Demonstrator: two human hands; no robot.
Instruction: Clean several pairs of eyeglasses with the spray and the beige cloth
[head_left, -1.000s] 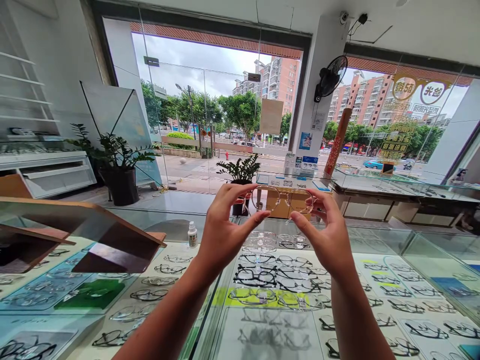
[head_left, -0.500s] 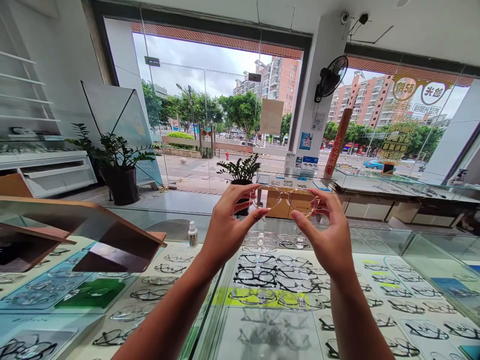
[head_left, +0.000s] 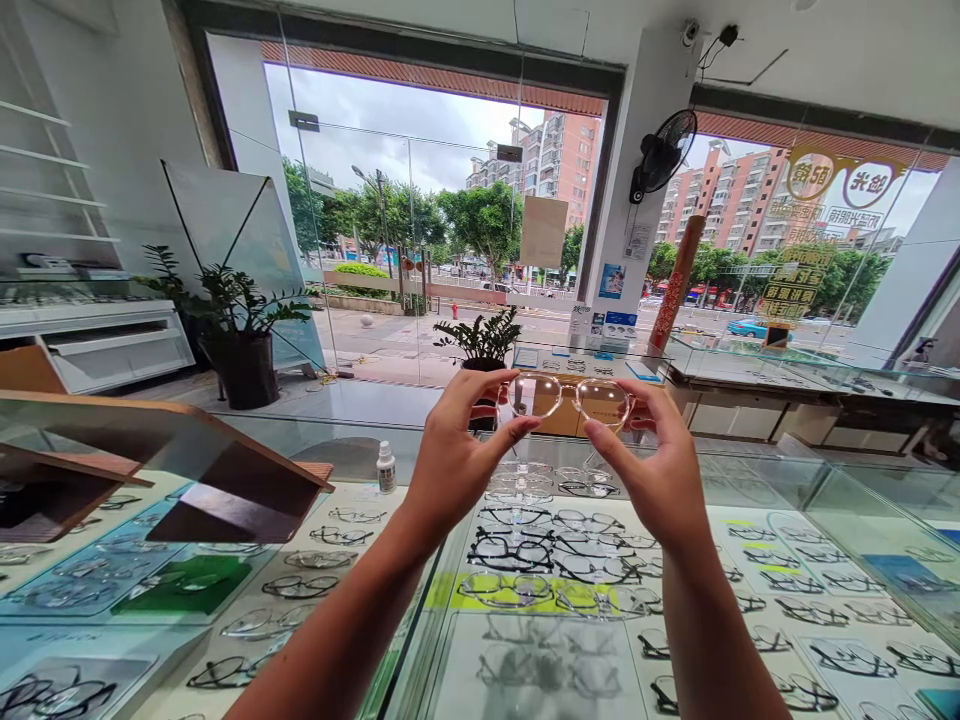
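Observation:
A pair of clear-framed eyeglasses [head_left: 568, 386] is held up level above the glass display counter [head_left: 536, 665], its two round lenses side by side. My left hand [head_left: 469, 425] pinches the left side of the frame between thumb and fingers. On the opposite side my right hand [head_left: 651, 445] grips the right edge, thumb below the lens. Light glints off both lenses. Below the hands, rows of eyeglasses [head_left: 517, 550] with dark and clear frames lie inside the counter.
A small white spray bottle [head_left: 385, 468] stands on the glass left of my arm. Farther left is a wooden-edged tilted stand [head_left: 225, 460]. Potted plants [head_left: 240, 350] stand near the glass front. Another glass case [head_left: 892, 530] adjoins at the right.
The eyeglasses have tilted slightly, and bright reflections now show on the lenses. Both hands stay in nearly the same place, still gripping the frame.

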